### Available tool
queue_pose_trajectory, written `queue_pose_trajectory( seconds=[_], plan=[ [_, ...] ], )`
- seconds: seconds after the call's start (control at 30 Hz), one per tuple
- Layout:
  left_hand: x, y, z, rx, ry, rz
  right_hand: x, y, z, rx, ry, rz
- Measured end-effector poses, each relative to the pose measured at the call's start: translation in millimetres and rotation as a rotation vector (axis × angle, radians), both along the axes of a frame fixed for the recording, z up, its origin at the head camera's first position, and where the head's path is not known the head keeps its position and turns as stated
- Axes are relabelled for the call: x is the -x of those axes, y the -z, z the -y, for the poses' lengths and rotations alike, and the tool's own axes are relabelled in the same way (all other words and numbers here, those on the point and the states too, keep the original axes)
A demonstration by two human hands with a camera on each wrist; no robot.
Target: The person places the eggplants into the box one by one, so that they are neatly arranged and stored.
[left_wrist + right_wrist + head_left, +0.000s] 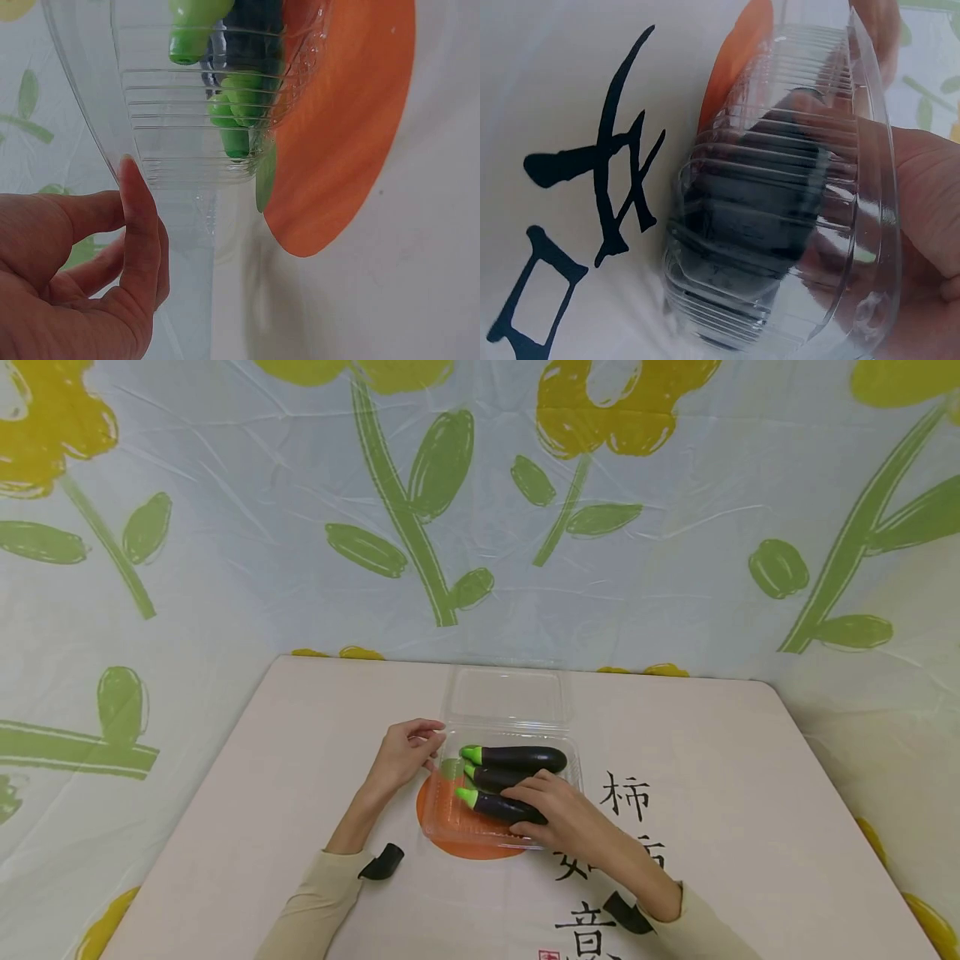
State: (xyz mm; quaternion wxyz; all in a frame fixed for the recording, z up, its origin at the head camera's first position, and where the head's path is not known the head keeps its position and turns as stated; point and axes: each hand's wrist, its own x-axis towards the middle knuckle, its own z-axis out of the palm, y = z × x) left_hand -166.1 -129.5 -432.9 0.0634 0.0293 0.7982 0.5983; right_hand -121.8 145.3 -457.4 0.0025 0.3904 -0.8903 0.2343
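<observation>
A clear plastic clamshell box [474, 840] lies on the table with its lid [507, 695] folded back. Three dark eggplants with bright green stems rest inside: a far eggplant [525, 757], a middle eggplant [495, 777] and a near eggplant [501, 808]. My left hand [405, 752] pinches the box's left rim near the far corner, thumb and finger meeting at the edge in the left wrist view. With curled fingers my right hand [558, 812] grips the near eggplant by its thick end. Through the ribbed wall in the right wrist view, the eggplant [757, 210] shows dark and blurred.
Beneath the box, the pale tablecloth [337, 718] bears an orange printed shape [480, 852] and black written characters [626, 797]. Black straps [384, 862] sit by the wrists. Behind the table hangs a flower-patterned sheet [300, 460].
</observation>
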Motion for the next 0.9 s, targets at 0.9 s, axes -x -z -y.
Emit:
queue_pose_trajectory(
  seconds=[0.9],
  plan=[
    [19.3, 41.0, 6.4, 0.0, -0.025, -0.019, 1.7, 1.7, -13, 0.097, 0.018, -0.062]
  ],
)
